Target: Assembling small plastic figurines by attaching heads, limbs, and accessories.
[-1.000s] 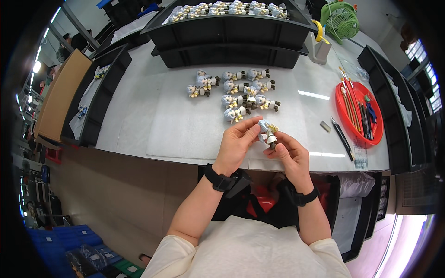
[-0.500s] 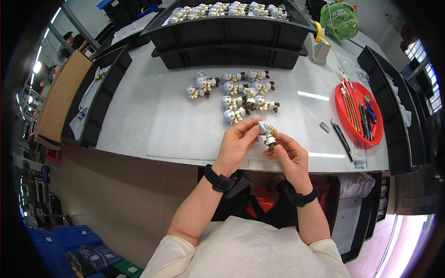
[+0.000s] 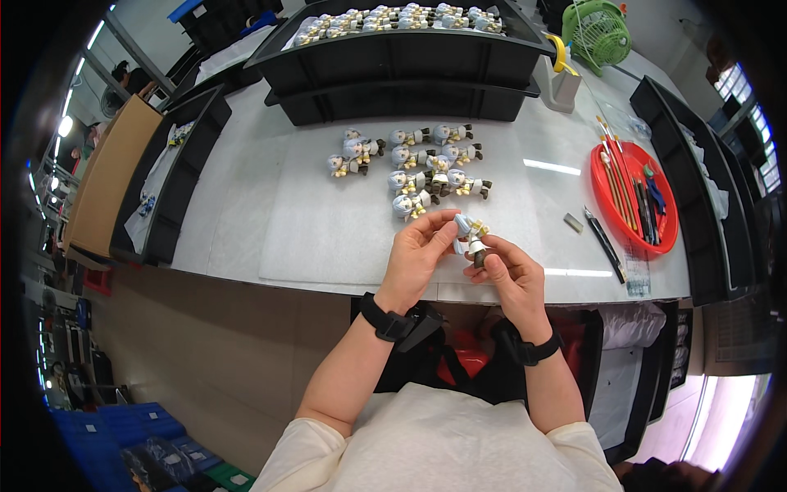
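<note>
Between my two hands, above the table's near edge, is a small figurine (image 3: 473,234) with pale blue hair, a white and yellow outfit and dark boots. My left hand (image 3: 420,252) pinches it at the hair side between thumb and fingers. Around the lower body and boots, my right hand (image 3: 510,275) is closed, thumb toward me. Just beyond my hands several similar figurines (image 3: 414,202) lie on their sides in loose groups on a white sheet (image 3: 328,238).
Stacked black crates (image 3: 393,70) at the back hold rows of figurines. To the right are a red tray (image 3: 675,215) of brushes and tools, a black pen-like knife (image 3: 604,244), a small grey block (image 3: 573,222) and a green fan (image 3: 596,34). Black bins (image 3: 176,184) flank the table.
The figurine has turned slightly in my fingers, while both hands stay in nearly the same place. The whole view has shifted a little.
</note>
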The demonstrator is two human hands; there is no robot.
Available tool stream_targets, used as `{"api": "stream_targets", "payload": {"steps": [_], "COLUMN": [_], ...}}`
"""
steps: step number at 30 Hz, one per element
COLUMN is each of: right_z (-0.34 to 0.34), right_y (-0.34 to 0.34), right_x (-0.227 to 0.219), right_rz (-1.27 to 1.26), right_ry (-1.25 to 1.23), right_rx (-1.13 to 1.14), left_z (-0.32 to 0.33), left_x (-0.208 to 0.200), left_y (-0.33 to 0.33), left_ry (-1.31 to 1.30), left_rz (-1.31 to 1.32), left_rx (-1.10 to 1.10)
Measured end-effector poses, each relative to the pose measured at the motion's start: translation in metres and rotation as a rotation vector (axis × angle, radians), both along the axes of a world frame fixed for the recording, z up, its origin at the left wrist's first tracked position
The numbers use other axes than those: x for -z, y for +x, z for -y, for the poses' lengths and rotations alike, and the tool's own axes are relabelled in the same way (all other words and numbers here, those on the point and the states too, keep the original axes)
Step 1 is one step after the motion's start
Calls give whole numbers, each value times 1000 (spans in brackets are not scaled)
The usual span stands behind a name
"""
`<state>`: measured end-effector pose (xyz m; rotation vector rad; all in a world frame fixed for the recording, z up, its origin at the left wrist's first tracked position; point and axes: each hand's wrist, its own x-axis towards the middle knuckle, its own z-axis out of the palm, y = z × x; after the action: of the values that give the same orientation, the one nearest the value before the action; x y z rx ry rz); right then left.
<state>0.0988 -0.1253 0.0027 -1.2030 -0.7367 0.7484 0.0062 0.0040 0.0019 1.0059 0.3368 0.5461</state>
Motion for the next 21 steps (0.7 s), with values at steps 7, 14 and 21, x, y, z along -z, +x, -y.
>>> {"api": "stream_targets", "payload": {"steps": [7, 14, 21], "right_z": [-1, 0, -2], "right_y": [-1, 0, -1], "right_x": [-2, 1, -2], "right_rz": [11, 29, -17], "right_ry": [4, 19, -8], "right_rx": [-8, -16, 19], "left_z": [1, 1, 0], "left_x": [1, 2, 0], "left_y": [1, 0, -1], "left_ry": [-7, -5, 69], "left_rz": [24, 19, -54], "left_rx": [-32, -31, -6]}}
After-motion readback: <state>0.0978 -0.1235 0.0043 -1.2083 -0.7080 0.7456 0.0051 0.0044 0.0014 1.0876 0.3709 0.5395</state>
